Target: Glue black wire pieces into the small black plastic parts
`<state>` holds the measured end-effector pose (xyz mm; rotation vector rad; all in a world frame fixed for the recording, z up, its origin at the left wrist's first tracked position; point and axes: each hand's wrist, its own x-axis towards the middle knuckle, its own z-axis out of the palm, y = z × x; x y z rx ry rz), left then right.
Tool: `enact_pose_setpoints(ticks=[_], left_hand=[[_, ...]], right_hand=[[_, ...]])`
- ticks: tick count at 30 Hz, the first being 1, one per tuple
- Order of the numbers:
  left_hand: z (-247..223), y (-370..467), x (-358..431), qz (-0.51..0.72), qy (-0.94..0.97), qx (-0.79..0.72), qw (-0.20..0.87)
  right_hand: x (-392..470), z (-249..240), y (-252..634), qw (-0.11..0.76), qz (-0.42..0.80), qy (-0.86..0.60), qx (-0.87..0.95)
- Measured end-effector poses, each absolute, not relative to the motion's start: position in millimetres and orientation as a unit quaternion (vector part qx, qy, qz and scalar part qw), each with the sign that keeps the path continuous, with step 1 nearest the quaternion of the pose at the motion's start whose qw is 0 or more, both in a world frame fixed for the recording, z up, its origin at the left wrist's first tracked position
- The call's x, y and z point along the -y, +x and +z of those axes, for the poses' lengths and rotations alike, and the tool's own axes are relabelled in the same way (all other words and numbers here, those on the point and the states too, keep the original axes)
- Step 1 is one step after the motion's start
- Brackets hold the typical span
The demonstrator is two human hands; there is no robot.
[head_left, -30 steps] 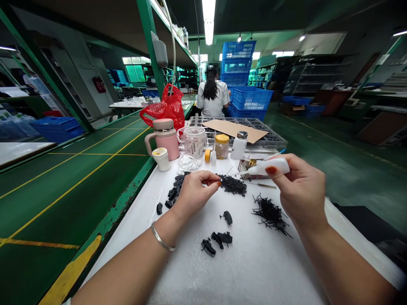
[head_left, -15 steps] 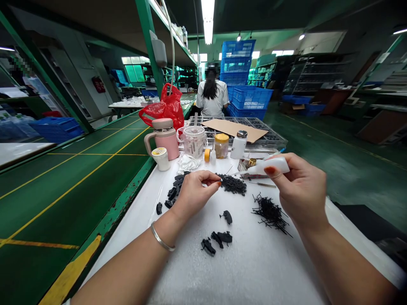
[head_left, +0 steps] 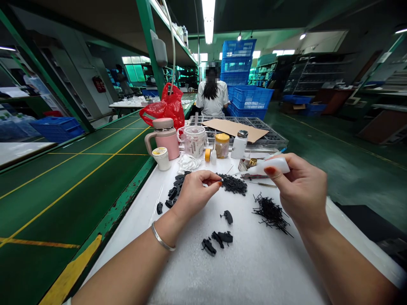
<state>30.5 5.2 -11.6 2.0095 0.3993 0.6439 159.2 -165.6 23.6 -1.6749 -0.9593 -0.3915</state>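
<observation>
My right hand [head_left: 300, 186] is closed round a white squeeze bottle [head_left: 273, 165], whose thin nozzle points left. The nozzle tip meets the fingertips of my left hand [head_left: 199, 188]. Those fingers are pinched together, and the small piece between them is too hidden to name. Just behind the fingertips lies a pile of tiny black parts [head_left: 234, 184]. Below my hands, several black moulded pieces [head_left: 227, 217] rest on the white tabletop [head_left: 254, 267]. More dark pieces [head_left: 173, 193] lie partly hidden behind my left hand. A heap of thin black rods [head_left: 271, 213] sits beside my right hand.
A pink mug [head_left: 167, 142], a white tub [head_left: 161, 159], a clear plastic jug [head_left: 194, 142], a yellow-lidded jar [head_left: 221, 145] and a white dispenser bottle [head_left: 239, 144] stand behind. Cardboard [head_left: 237, 129] lies on a compartment tray. A green conveyor [head_left: 79, 190] runs left. Ahead sits a co-worker [head_left: 212, 95].
My hands, the bottle and the parts on the table stay almost in place. In the far left background, a person has come into clearer view.
</observation>
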Motion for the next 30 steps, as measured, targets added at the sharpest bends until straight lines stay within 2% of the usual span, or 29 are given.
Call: enact_pose_setpoints(ticks=[30], left_hand=[[-13.8, 31.5, -6.1, 0.27, 0.819, -0.161, 0.48]], right_hand=[[165.8, 24.0, 161.8, 0.562, -0.158, -0.711, 0.392]])
